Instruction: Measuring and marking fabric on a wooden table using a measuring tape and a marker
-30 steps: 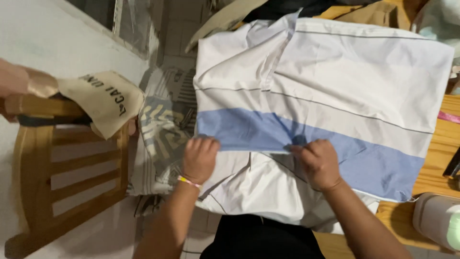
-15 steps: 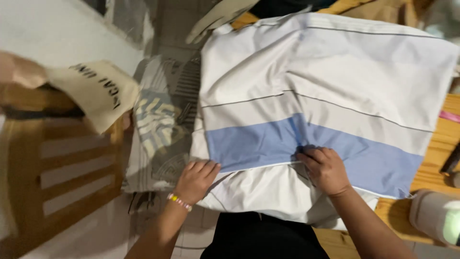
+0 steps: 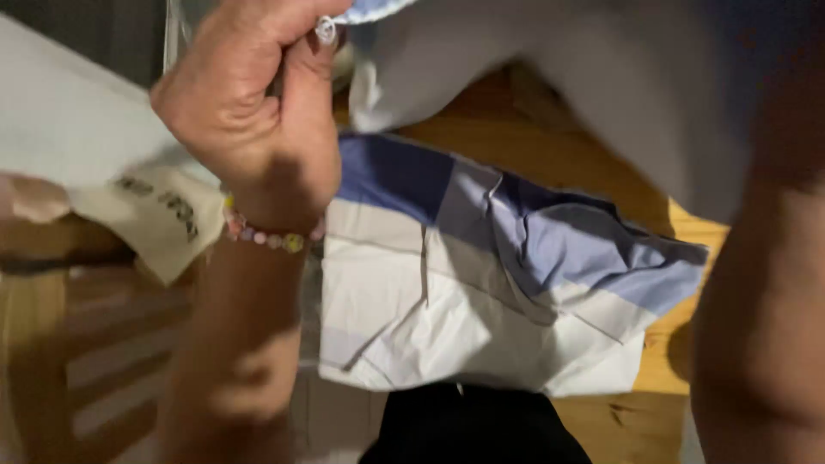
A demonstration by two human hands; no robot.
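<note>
My left hand [image 3: 249, 112] is raised close to the camera, fist shut on an edge of a white and blue cloth [image 3: 481, 283]. A bead bracelet circles that wrist. The upper part of the cloth hangs lifted across the top of the view, while its lower part lies creased on the wooden table [image 3: 550, 167]. My right forearm [image 3: 756, 326] rises along the right edge, dark and blurred. Its hand is out of the picture.
A beige cloth with printed letters [image 3: 159, 219] hangs over a wooden slatted chair [image 3: 60, 344] at the left. A black garment [image 3: 473, 430] lies at the bottom edge. A pale wall or floor shows at the upper left.
Both hands were pressing the cloth flat on the table. Now the left hand has gripped an edge and lifted it toward the camera, and the right arm has risen too.
</note>
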